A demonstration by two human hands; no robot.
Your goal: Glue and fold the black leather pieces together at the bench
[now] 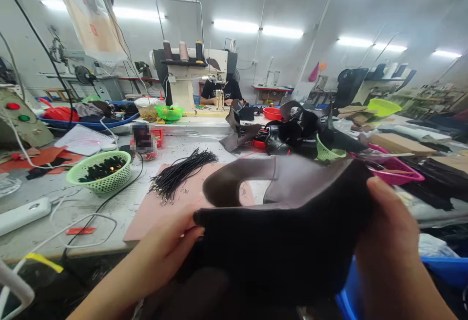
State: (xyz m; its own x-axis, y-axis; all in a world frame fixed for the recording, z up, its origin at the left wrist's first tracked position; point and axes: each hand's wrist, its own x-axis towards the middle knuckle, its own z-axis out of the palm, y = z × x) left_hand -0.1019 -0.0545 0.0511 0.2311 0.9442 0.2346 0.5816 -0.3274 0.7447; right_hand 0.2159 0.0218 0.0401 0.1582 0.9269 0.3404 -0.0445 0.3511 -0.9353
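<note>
Held up in front of me is a leather shoe upper (pixel 292 242), black on the near side, with a smooth grey-brown curved part folding over behind it. My left hand (pixel 175 242) pinches its left corner between thumb and fingers. At the upper right, my right hand (pixel 391 232) grips the edge with the thumb outside; its other fingers are hidden behind the piece. Beyond my left hand, a bundle of black cords (pixel 185 173) with light tips lies on a pink board (pixel 146 222).
A light green basket (pixel 98 171) holds black bits at left. Black leather pieces (pixel 292 130) pile up behind the upper, near a pink basket (pixel 398 171). A sewing machine (pixel 193 76) stands ahead, with a person (pixel 223 90) behind it. A blue bin (pixel 351 290) sits low right.
</note>
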